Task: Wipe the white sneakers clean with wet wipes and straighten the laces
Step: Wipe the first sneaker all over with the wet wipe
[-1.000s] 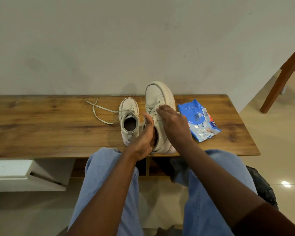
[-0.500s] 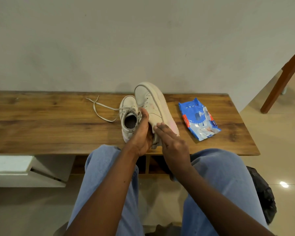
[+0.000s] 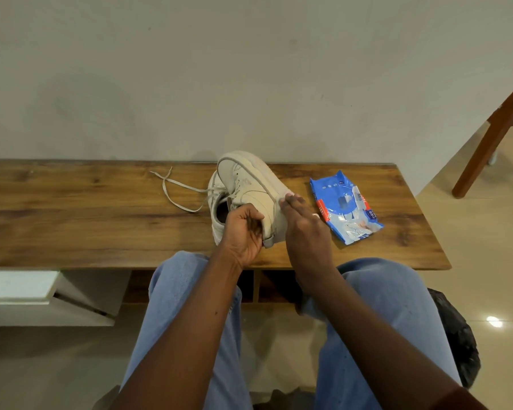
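- Off-white sneaker (image 3: 251, 187) tipped on its side over the desk (image 3: 71, 223), sole facing right.
- Its heel sits gripped in the left hand (image 3: 243, 232); the right hand (image 3: 304, 229) presses straight fingers against the sole.

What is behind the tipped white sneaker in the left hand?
The second white sneaker stands on the wooden bench: its dark opening and loose laces show. The tipped sneaker and left hand cover its right side.
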